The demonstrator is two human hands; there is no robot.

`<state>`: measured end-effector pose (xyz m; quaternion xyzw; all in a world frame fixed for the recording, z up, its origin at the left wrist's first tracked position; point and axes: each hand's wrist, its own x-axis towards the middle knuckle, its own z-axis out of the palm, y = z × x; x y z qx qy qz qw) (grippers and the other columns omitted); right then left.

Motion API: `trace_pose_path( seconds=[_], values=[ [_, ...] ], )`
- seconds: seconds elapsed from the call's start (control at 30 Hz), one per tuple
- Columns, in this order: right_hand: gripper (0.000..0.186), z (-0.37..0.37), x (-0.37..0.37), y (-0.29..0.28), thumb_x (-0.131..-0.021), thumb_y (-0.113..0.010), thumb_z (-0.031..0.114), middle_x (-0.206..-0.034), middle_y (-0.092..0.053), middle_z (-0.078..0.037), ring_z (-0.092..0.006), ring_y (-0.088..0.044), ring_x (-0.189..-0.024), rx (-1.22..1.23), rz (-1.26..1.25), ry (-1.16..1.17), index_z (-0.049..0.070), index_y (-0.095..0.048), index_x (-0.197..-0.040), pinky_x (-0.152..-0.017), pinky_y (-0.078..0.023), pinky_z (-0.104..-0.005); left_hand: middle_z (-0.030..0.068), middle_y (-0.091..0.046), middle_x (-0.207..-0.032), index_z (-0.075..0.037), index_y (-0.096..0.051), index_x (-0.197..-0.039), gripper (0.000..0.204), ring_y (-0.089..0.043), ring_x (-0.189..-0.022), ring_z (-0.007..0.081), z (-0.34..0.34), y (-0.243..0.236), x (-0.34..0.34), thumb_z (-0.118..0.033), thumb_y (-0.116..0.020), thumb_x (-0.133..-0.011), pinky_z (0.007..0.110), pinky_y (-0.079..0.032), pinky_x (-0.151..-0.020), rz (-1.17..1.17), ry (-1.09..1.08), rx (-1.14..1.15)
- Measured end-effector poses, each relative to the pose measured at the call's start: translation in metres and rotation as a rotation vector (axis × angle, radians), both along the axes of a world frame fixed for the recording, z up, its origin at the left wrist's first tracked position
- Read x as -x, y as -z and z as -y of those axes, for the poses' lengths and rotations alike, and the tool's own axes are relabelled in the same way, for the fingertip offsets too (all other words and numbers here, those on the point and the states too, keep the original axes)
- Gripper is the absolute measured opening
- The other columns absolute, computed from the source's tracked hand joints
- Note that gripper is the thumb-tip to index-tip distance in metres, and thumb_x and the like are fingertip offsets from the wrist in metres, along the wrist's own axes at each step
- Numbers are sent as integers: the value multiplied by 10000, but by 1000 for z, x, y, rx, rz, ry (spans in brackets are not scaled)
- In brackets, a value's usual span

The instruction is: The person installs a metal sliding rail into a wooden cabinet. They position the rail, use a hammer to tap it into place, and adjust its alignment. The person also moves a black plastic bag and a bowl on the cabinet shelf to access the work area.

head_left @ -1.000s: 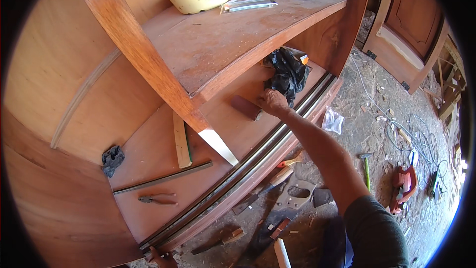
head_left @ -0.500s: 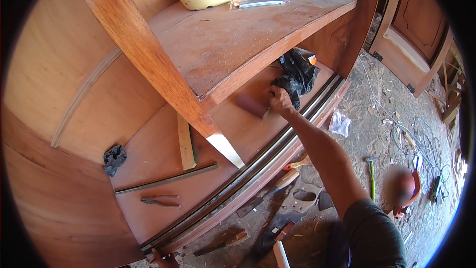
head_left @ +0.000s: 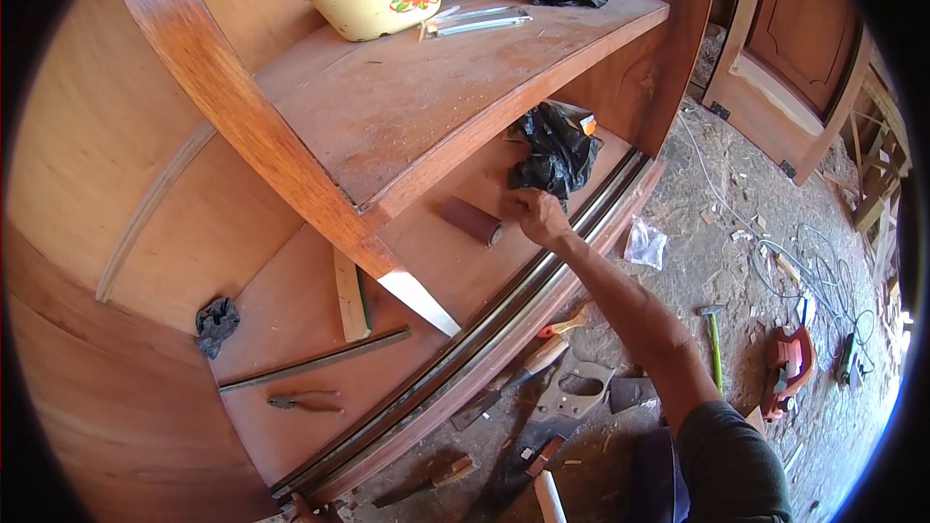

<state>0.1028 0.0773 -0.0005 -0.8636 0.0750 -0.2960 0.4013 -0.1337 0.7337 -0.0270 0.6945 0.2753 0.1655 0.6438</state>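
Reaching right hand (head_left: 539,216) across lower shelf (head_left: 291,407), fingers curled, holding nothing visible. Brown sandpaper roll (head_left: 473,221) lies just beside at 9 o'clock, long axis 10-to-4. Left hand unseen.

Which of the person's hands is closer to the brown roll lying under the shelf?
The right. The right hand reaches across the cabinet's lower panel and sits just beside the brown roll, next to the black bag. The left hand does not show in this view.
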Motion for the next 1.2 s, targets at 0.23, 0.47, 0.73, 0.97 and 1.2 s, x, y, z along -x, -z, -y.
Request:
trace_pose_path(
  seconds=[0.23,0.47,0.73,0.97,1.2],
  values=[
    [211,31,11,-61,-968,-658,201,-1063,-656,-147,-376,-614,-1071,386,168,399,75,-704,-1130,-910,-497,-485,68,-560,-914,-21,-633,-1138,396,-415,-716,208,-40,29,-9,-407,-624,-1052,448,-421,-656,-78,-209,268],
    [131,29,29,-35,-883,-647,215,-1067,-660,-49,-264,-610,-1091,1001,-134,25,149,-749,-933,-983,-472,-445,101,-591,-1017,-21,-624,-1179,351,-494,-818,243,-57,56,7,-353,-583,-1074,446,-478,-707,-70,1,-190],
    [243,-2,46,-13,-970,-608,324,-849,-728,-104,-315,-721,-814,781,-263,-406,138,-702,-846,-728,-579,-419,143,-612,-1179,-29,-615,-1218,395,-558,-960,295,-56,49,7,-389,-595,-1058,463,-508,-824,-185,36,-328],
    [242,-14,-49,-18,-957,-613,296,-966,-760,-162,-368,-731,-927,307,60,210,98,-740,-902,-819,-582,-469,163,-607,-1177,-31,-596,-1297,475,-556,-951,297,-94,56,3,-436,-607,-1049,466,-513,-861,-107,-172,279],
    [262,37,-117,49,-877,-679,346,-1078,-758,-155,-350,-731,-1014,180,-342,385,153,-791,-1014,-922,-573,-435,163,-566,-1189,-29,-589,-1334,474,-514,-993,318,-38,58,-8,-402,-640,-1046,542,-497,-901,-22,-172,164]
  ],
)
